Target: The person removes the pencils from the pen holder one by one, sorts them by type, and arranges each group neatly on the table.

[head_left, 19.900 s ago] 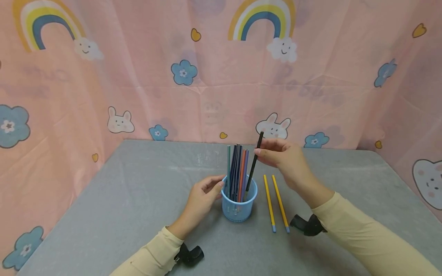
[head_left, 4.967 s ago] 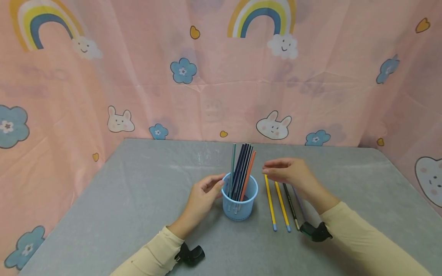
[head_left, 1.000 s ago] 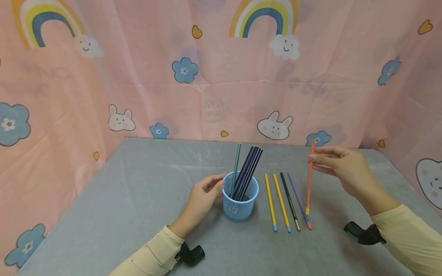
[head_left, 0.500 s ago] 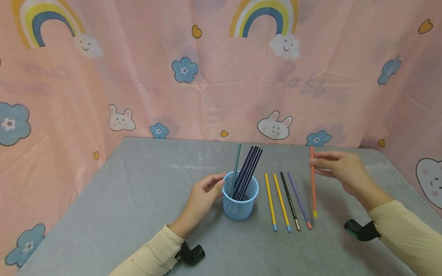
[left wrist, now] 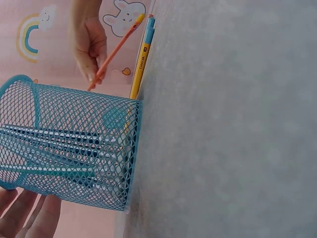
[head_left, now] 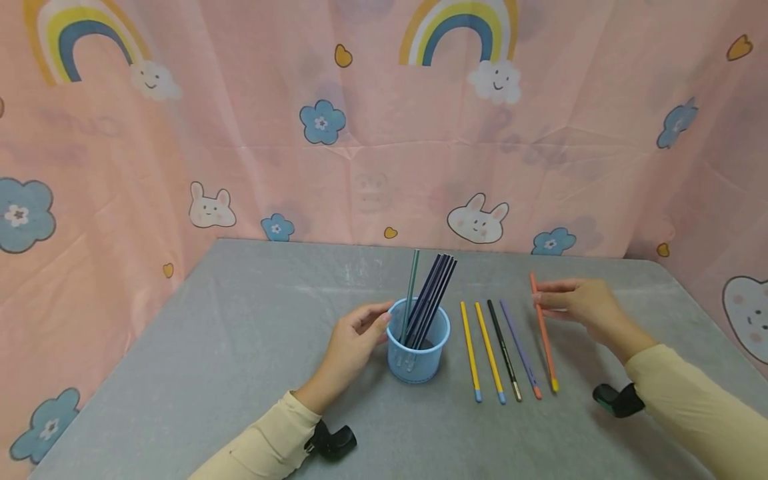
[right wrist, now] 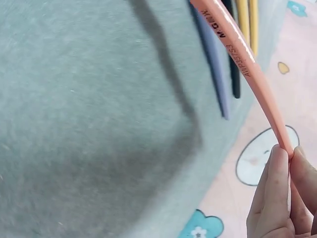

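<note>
A blue mesh pencil holder (head_left: 418, 367) stands upright on the table. My left hand (head_left: 354, 343) holds its left side by the rim; in the left wrist view the fingers (left wrist: 42, 218) lie against the mesh. Several dark pencils (head_left: 429, 300) and a green pencil (head_left: 411, 293) lean inside it. My right hand (head_left: 585, 307) pinches an orange pencil (head_left: 545, 337) near its upper end, tilted above the table, its yellow tip lower and toward me. Left of it lie two yellow pencils (head_left: 471, 353), a black pencil (head_left: 504, 350) and a purple pencil (head_left: 521, 350), side by side.
The grey table (head_left: 252, 373) extends on both sides of the holder. Behind it hangs a pink patterned cloth (head_left: 372, 160). A black wrist camera (head_left: 333, 443) sits under the left wrist, another black camera (head_left: 618, 400) under the right.
The purple and orange pencils have left the holder; black and purple now lie in the row. Over the last second my right hand lowers the orange pencil right of the purple one. Left hand stays.
</note>
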`<state>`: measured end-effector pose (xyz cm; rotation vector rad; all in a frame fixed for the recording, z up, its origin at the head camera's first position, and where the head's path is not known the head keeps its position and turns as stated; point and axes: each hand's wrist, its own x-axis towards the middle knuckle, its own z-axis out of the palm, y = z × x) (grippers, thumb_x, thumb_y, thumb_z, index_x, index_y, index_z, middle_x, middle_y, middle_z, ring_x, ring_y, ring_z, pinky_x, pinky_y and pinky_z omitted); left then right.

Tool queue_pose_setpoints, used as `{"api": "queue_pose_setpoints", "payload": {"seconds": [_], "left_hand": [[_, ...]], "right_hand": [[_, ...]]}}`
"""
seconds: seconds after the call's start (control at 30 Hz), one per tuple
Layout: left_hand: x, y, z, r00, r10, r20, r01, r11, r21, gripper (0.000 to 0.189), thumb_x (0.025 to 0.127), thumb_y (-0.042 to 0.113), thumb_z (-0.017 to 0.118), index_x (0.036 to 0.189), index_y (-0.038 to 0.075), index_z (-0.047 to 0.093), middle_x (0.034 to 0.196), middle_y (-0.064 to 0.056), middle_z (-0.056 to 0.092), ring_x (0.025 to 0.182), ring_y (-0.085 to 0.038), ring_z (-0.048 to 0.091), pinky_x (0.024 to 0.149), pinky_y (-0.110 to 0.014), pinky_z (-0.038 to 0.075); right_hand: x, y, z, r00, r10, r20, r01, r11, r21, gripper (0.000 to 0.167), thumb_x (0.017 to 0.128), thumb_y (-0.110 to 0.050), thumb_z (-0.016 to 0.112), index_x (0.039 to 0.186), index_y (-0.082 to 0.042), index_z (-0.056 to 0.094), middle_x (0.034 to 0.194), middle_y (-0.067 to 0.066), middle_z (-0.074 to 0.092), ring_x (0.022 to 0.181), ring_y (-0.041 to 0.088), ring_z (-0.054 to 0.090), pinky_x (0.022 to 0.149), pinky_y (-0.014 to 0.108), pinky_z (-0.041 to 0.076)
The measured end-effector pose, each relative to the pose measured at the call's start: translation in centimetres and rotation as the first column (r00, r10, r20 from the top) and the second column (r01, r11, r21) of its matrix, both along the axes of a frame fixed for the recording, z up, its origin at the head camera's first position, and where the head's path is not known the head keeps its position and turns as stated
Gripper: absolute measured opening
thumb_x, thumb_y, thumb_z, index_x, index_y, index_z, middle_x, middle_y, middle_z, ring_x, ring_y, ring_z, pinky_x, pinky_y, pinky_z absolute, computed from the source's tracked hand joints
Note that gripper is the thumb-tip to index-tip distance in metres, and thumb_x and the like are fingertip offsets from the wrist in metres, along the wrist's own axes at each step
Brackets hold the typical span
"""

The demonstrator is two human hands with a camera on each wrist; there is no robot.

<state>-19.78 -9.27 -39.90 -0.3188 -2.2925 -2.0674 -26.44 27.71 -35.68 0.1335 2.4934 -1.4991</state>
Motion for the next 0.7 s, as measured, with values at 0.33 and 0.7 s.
{"api": "queue_pose_setpoints", "payload": {"seconds": [0.33, 0.7], "left_hand": [[-0.1, 0.0, 0.0, 1.000, -0.007, -0.009, 0.007, 1.000, -0.004, 0.031, 0.101, 0.018, 0.059, 0.126, 0.002, 0.065, 0.129, -0.017, 0.066, 0.119, -0.030, 0.064, 0.089, -0.033, 0.061], [-0.1, 0.1, 0.0, 1.000, 0.005, -0.016, -0.005, 1.000, 0.002, 0.029, 0.100, 0.016, 0.060, 0.124, 0.001, 0.066, 0.127, -0.017, 0.067, 0.116, -0.028, 0.065, 0.088, -0.034, 0.061]], "right_hand": [[-0.3, 0.1, -1.5, 0.999, 0.014, 0.050, -0.014, 1.000, -0.001, 0.059, 0.093, -0.017, 0.070, 0.137, 0.016, 0.048, 0.092, -0.010, 0.073, 0.078, -0.003, 0.067, 0.077, 0.026, 0.062], [-0.8, 0.0, -2.7, 0.997, 0.018, 0.081, -0.023, 0.998, 0.060, 0.055, 0.093, -0.016, 0.071, 0.133, 0.017, 0.052, 0.092, -0.003, 0.073, 0.076, 0.001, 0.067, 0.072, 0.024, 0.062]]}}
